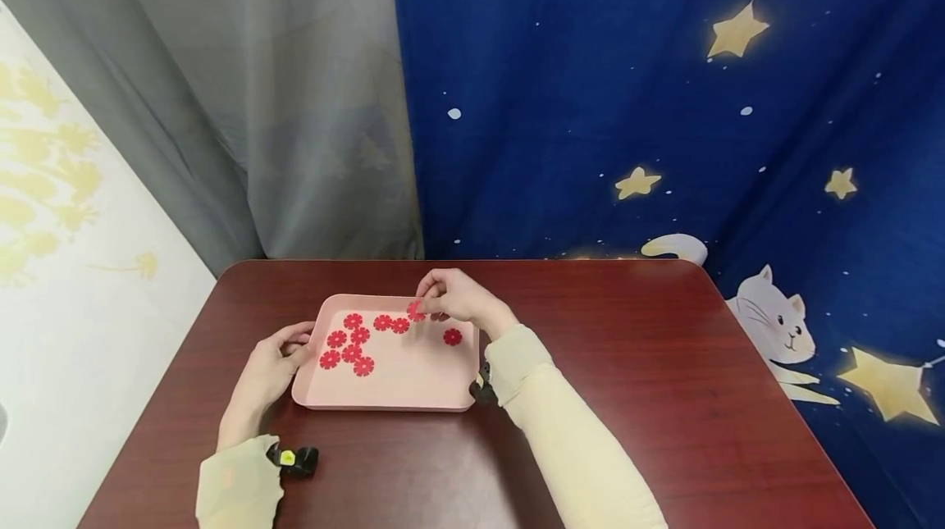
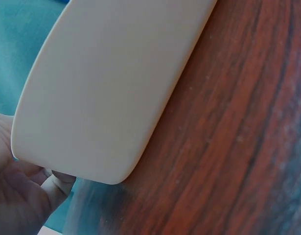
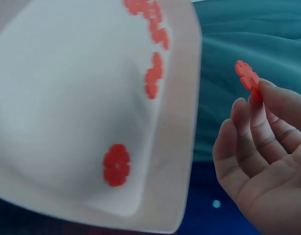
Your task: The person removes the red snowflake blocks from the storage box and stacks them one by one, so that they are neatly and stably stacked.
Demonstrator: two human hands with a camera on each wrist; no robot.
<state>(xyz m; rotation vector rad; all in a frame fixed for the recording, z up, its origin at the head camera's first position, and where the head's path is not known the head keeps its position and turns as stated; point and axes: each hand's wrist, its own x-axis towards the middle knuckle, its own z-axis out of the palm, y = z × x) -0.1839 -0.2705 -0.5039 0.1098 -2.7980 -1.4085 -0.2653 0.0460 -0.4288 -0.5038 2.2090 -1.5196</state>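
Observation:
A shallow pink tray [image 1: 413, 381] sits on the table with several red notched plastic discs [image 1: 363, 366] lying in it, most grouped toward its left half. My left hand [image 1: 269, 365] holds the tray's left side, thumb at the rim; in the left wrist view its fingers [image 2: 57, 188] curl at the tray's corner. My right hand [image 1: 461, 299] is raised over the tray's far right part. Between thumb and forefinger it pinches one red disc [image 3: 247, 77], held up clear of the tray in the right wrist view. A lone disc [image 3: 116, 165] lies near the tray's right end.
The dark red wooden table [image 1: 627, 348] extends on both sides of the tray. Behind its far edge hang a grey curtain [image 1: 325, 143] and a blue curtain with stars [image 1: 554, 102]. A black wrist camera [image 1: 295, 459] is strapped at the left cuff.

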